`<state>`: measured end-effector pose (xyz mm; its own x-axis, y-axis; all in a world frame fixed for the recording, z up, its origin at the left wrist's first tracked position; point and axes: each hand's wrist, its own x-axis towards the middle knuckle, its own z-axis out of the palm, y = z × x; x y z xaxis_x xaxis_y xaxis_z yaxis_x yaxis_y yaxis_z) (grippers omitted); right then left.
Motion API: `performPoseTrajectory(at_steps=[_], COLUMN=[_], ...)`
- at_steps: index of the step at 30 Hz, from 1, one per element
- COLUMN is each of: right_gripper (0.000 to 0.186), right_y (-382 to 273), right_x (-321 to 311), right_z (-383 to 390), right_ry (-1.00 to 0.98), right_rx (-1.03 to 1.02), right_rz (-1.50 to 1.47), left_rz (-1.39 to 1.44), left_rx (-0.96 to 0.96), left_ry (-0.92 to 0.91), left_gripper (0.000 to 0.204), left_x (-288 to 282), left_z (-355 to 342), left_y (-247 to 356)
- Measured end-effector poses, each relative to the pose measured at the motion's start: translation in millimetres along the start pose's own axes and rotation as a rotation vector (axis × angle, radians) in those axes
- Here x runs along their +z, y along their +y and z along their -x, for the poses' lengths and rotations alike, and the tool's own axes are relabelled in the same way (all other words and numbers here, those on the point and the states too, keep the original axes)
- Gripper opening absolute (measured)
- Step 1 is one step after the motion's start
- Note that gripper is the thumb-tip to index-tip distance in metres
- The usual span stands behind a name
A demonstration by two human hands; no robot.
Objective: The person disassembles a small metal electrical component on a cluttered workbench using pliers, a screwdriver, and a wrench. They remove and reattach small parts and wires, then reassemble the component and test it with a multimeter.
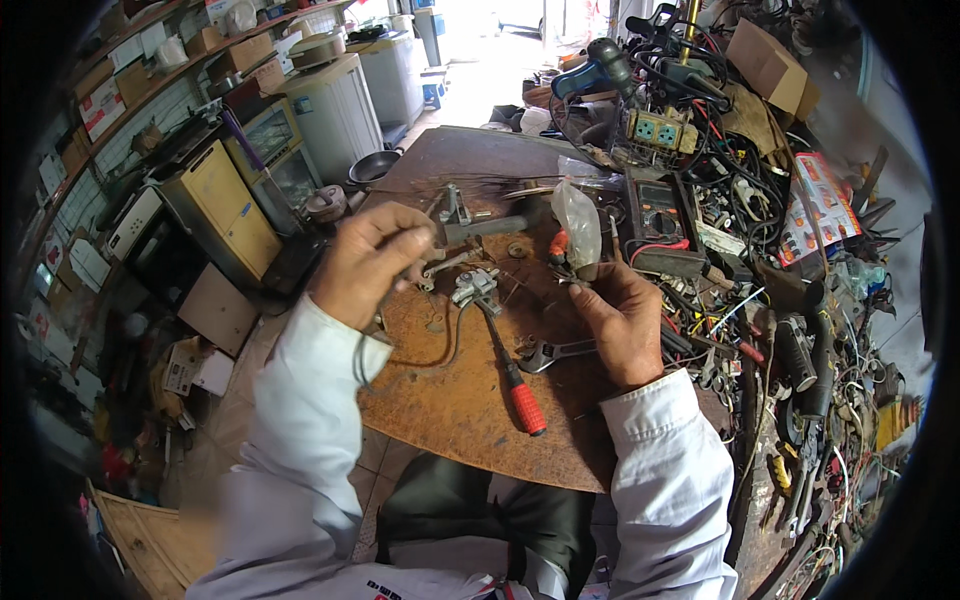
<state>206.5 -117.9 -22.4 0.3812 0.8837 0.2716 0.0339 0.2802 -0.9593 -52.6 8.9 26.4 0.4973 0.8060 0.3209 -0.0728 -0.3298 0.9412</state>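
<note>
My left hand (376, 262) is raised over the left part of the worn wooden table (430, 395), fingers curled together. Whatever they pinch is too small to make out. My right hand (628, 322) has thumb and fingertips closed on the lower end of a small clear plastic bag (577, 222), which stands up from them. Between the hands lies a grey metal part (475, 287), with a thin dark cable running left from it. Nearer me is a screwdriver with a red handle (526, 404). Beside my right hand rests an adjustable wrench (556, 353).
A hammer (490, 227) lies farther back, near a metal bracket (455, 205). On the right, a multimeter (658, 215) sits in a box amid piled cables and tools, with a blue power tool (590, 75) behind. Refrigerators (335, 110) and shelves line the left.
</note>
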Motion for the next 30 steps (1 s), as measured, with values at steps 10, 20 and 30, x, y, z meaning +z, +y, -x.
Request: performPoseTrajectory(at_steps=[10, 20, 30], right_gripper=[0.022, 0.022, 0.030], right_y=[20.1, 17.9, -0.9], right_x=[-14.5, -10.2, 18.8], right_z=[-11.5, -8.7, -17.8], right_ry=[0.044, -0.019, -0.002], right_rx=[0.012, 0.055, -0.036], right_rz=[0.079, -0.057, -0.005], left_rz=[-0.492, -0.750, -0.996], left_rx=[-0.071, 0.202, 0.430], left_ry=[0.232, 0.230, 0.403], left_gripper=[0.015, 0.029, 0.060], left_x=[-85.7, -15.9, 8.6], left_z=[-15.5, -31.7, -22.7], left_y=[10.7, -16.3, -31.8])
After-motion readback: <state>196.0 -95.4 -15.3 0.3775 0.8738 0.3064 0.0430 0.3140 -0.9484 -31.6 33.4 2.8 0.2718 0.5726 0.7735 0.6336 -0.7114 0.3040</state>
